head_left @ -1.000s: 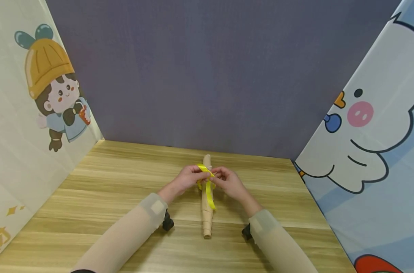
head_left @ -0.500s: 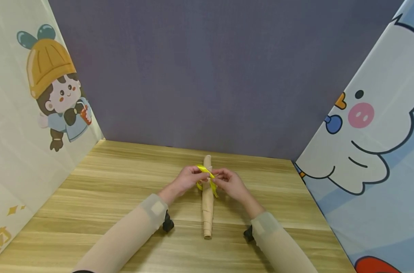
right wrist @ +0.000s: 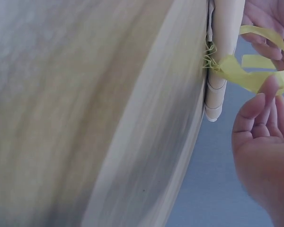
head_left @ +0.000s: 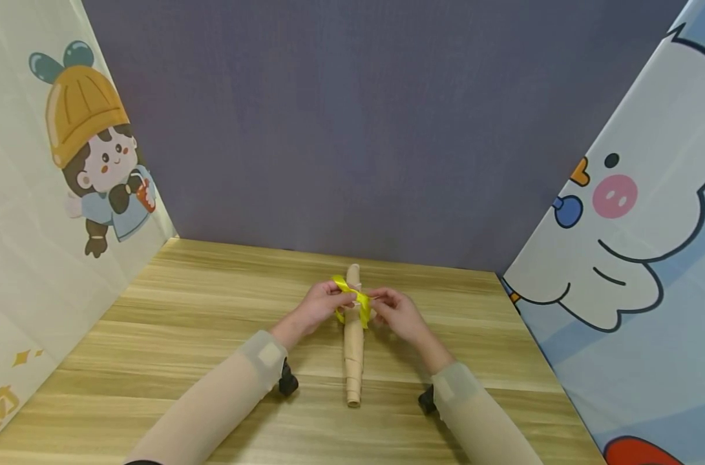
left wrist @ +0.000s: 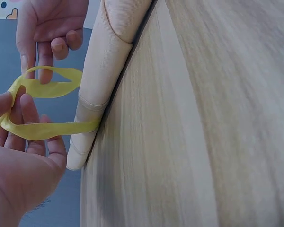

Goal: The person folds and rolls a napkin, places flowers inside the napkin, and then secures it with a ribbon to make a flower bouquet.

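Observation:
A long beige roll of thin, layered sheet lies lengthwise on the wooden table. Yellow ribbon passes around its far half and rises into loops above it. My left hand pinches the ribbon between thumb and fingers just left of the roll. On the other side, thumb and fingertips of my right hand pinch the ribbon too. The left wrist view has a ribbon band running from the left fingers to the roll. Frayed yellow threads show beside the roll in the right wrist view.
The wood-grain table ends at a dark grey-blue panel behind. Printed cartoon panels stand at the left and right. Dark wrist devices hang under both beige sleeves.
The ribbon tail that hung along the roll has been drawn up and is shorter now. My right hand has shifted slightly right; my left hand stays nearly in place.

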A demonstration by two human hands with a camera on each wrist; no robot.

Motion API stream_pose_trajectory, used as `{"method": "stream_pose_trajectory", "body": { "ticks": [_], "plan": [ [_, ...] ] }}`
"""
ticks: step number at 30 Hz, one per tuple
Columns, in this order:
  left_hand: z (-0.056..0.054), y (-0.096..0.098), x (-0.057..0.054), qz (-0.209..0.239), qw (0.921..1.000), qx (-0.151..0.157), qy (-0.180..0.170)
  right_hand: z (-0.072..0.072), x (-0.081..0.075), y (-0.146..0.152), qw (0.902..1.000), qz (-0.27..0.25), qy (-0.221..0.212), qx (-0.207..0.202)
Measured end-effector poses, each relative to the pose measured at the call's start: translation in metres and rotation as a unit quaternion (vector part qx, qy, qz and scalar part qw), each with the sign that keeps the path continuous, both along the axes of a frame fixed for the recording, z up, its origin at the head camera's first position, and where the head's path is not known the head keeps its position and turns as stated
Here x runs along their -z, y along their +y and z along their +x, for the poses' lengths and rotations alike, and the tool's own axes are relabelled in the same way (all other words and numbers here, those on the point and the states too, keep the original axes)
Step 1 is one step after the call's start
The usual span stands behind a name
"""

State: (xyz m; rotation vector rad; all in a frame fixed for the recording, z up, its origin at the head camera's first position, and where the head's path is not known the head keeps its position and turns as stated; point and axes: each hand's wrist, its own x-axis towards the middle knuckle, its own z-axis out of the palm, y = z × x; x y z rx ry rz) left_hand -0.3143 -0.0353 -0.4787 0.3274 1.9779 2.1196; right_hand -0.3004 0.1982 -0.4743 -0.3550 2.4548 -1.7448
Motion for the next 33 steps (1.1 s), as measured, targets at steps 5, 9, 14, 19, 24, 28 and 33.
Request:
{"method": "stream_pose_trajectory", "body": {
  "ticks": [5,9,14,19,24,28,33],
  "plan": [
    [-0.001,-0.001,0.001,-0.001,1.0000,0.006,0.003,-0.001,0.000,0.000,0.9999,-0.009,0.000,-0.010],
    [-0.001,0.000,0.003,0.006,0.9999,0.010,-0.001,0.000,-0.001,-0.002,0.9997,-0.014,0.010,-0.019],
    [0.001,0.001,0.003,0.017,0.9998,0.014,-0.001,0.001,-0.004,-0.005,0.9996,-0.023,0.010,-0.015],
    [0.002,0.001,0.001,0.014,0.9998,0.015,-0.004,0.001,-0.006,-0.004,0.9992,-0.038,0.011,-0.008],
    [0.001,0.001,0.001,0.001,0.9999,0.016,-0.006,0.001,-0.009,-0.001,0.9991,-0.032,0.028,-0.007],
    [0.000,0.000,0.001,-0.004,0.9997,0.023,-0.005,0.002,-0.011,-0.001,0.9991,-0.009,0.041,-0.002],
    [0.002,-0.001,-0.001,-0.015,0.9996,0.022,-0.005,0.002,-0.010,0.000,0.9985,0.014,0.052,0.013]
  ]
}}
